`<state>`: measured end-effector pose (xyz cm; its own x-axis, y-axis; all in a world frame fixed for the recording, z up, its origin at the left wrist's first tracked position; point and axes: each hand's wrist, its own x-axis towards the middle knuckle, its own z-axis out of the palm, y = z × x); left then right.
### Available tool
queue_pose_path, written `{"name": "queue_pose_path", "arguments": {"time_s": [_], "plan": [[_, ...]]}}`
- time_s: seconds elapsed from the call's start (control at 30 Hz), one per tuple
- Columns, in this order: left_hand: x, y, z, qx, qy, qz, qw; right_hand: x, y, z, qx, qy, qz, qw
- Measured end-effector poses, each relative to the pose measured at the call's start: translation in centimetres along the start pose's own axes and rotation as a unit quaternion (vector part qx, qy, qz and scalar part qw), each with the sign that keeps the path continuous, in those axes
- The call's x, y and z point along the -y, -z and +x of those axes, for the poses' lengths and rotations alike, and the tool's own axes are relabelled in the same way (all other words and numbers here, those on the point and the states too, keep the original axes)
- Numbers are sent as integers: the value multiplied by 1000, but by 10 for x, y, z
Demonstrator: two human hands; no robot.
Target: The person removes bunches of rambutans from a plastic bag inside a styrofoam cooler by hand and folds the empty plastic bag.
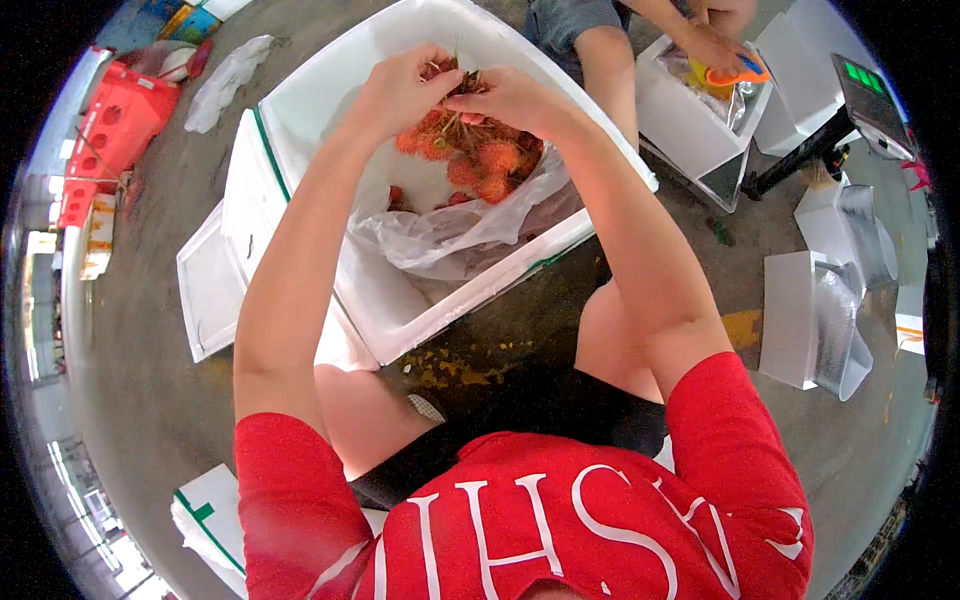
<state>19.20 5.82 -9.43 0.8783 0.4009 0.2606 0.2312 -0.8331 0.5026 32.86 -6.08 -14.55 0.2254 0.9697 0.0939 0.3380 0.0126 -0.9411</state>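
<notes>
A bunch of red, hairy rambutans [490, 165] hangs by its stems over a large white foam box [400, 345]. My left hand [402, 85] is closed on the stems at the top of the bunch. Close beside it, my right hand [508, 98] pinches the same stems, its fingertips almost meeting the left ones. Below the fruit, a clear plastic bag [440, 240] lies crumpled inside the box. A few darker red fruits [398, 198] show near the bag's opening.
At the upper right, a co-worker's hand [712, 52] is at an orange tool over a smaller foam box [680, 130]. A scale display [865, 80] stands beside it. Foam boxes with silver liners [840, 325] sit at right, a red plastic crate [120, 130] at upper left.
</notes>
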Motion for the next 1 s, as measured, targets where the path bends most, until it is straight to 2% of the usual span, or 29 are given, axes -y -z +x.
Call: {"name": "queue_pose_path", "arguments": {"time_s": [0.03,0.1,0.13,0.2,0.23,0.27,0.3,0.33,0.4,0.47,0.5,0.53,0.57,0.63,0.67,0.7,0.73,0.77,0.8,0.87,0.9,0.97,1.0], "plan": [[2,-2,-3,9,5,-10,1000,4,-2,-1,9,-17,-56,998],[-3,-4,-9,22,9,-19,1000,-18,-15,4,-6,-23,-62,998],[-8,-4,-12,46,27,17,998,-30,-20,7,-21,-27,-73,997],[-3,-11,-11,70,45,52,995,-37,-22,6,-22,-42,-18,999],[12,-23,-11,11,88,-138,986,-39,-21,6,-22,-54,36,998],[33,-38,-10,-49,127,-321,937,-40,-20,9,-23,-55,37,998],[66,-56,-13,-47,127,-320,938,-41,-20,12,-29,-68,-8,997],[109,-81,-20,-42,168,-300,938,-41,-18,13,-34,-81,-53,995],[168,-150,-62,13,163,-232,959,-40,-15,10,-46,-76,-81,993],[161,-156,-100,66,115,-183,974,-38,-11,9,-58,-68,-109,990],[130,-123,-108,352,161,47,921,-38,-10,7,-70,-70,-142,985],[112,-105,-109,588,181,270,740,-39,-8,6,-83,-72,-175,978],[116,-108,-110,592,179,271,737,-40,-5,5,-84,-76,-172,978],[139,-121,-120,630,184,292,695,-42,1,5,-119,-85,-179,973],[162,-134,-130,630,185,291,696,-43,3,5,-118,-84,-179,973],[191,-155,-143,430,243,282,823,-43,4,5,-125,-87,-181,972],[213,-171,-151,204,287,256,901,-43,5,4,-131,-89,-182,970],[227,-182,-154,203,286,257,901,-42,5,4,-132,-87,-182,970],[232,-189,-154,307,285,275,866,-42,5,3,-129,-71,-185,972],[236,-197,-156,408,274,293,820,-37,5,-1,-131,-56,-188,972],[227,-197,-165,290,241,313,872,-32,5,-3,-129,-50,-186,973],[220,-194,-158,170,198,327,908,-29,7,-2,-131,-48,-182,973],[221,-189,-147,171,240,272,916,-34,5,-1,-145,-27,-201,969]]}}
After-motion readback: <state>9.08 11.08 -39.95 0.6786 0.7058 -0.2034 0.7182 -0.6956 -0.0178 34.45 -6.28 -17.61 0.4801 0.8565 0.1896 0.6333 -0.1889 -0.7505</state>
